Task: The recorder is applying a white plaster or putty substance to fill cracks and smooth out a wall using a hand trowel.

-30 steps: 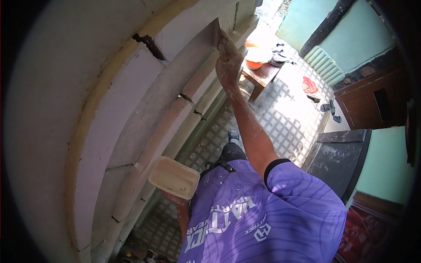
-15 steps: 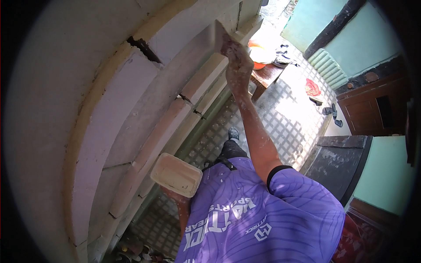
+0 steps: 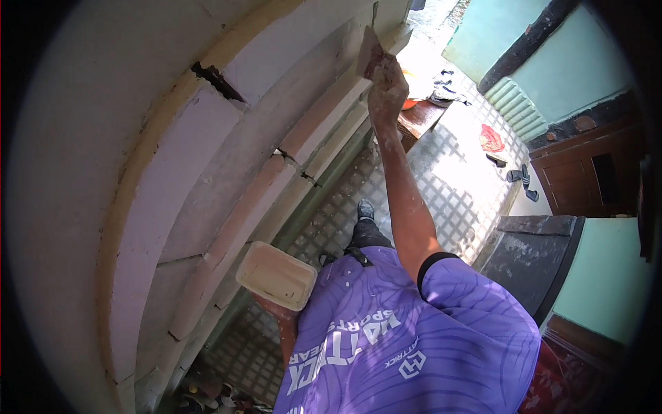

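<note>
Passable above tiled floor (image 3: 448,183) right of centre; blocked at left by stepped wall (image 3: 172,162), lower left-centre by tub (image 3: 277,274).

1. My right grip (image 3: 388,87), speckled with pale smears, pinches a thin flat blade (image 3: 367,55); I cannot tell whether it touches the stepped wall moulding (image 3: 227,176) behind it.
2. My left grip (image 3: 278,308) holds a pale rectangular tub (image 3: 276,276) from below, its open top facing up, just beside my purple shirt (image 3: 441,331).
3. A dark gap (image 3: 219,83) cuts across the moulding's upper band, to my left.
4. Beyond my right grip stands a brown table (image 3: 425,119) with an orange thing (image 3: 409,104) on it, partly hidden.
5. Farther right, a red cloth (image 3: 492,138) lies on the patterned floor (image 3: 441,196), and dark slippers (image 3: 527,178) rest near a brown door (image 3: 569,181).
</note>
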A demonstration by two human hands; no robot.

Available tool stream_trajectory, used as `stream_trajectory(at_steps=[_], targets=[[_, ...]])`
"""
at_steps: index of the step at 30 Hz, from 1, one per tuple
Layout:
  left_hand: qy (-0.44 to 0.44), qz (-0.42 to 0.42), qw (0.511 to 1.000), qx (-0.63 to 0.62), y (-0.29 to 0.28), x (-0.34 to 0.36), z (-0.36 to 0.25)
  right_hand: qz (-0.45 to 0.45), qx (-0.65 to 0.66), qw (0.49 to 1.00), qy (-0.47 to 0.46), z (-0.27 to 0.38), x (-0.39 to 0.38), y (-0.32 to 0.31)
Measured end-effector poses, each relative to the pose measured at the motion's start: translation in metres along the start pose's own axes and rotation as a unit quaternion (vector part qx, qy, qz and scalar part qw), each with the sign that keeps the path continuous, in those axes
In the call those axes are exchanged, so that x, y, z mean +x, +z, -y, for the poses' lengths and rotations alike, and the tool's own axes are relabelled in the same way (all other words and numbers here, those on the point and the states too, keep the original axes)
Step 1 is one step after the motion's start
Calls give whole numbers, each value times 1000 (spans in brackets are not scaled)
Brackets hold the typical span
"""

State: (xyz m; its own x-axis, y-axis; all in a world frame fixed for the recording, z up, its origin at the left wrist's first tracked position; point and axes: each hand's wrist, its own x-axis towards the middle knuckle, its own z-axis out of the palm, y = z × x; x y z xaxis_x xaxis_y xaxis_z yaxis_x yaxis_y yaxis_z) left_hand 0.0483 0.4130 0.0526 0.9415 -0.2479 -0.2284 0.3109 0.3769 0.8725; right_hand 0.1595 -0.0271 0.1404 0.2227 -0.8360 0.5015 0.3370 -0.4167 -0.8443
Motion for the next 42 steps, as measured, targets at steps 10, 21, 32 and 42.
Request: stream_trajectory(at_steps=[10,21,32,42], targets=[[22,10,1000,3,3,-2,4,42,-43,997,-42,14,-14,6],[103,198,888,-403,-5,7,40,65,-65,986,-142,27,-4,10],[82,158,913,-367,-11,9,42,-22,-36,998,-38,11,-19,20],[60,117,935,-329,-13,10,41,-50,-119,992,8,-13,11,27]])
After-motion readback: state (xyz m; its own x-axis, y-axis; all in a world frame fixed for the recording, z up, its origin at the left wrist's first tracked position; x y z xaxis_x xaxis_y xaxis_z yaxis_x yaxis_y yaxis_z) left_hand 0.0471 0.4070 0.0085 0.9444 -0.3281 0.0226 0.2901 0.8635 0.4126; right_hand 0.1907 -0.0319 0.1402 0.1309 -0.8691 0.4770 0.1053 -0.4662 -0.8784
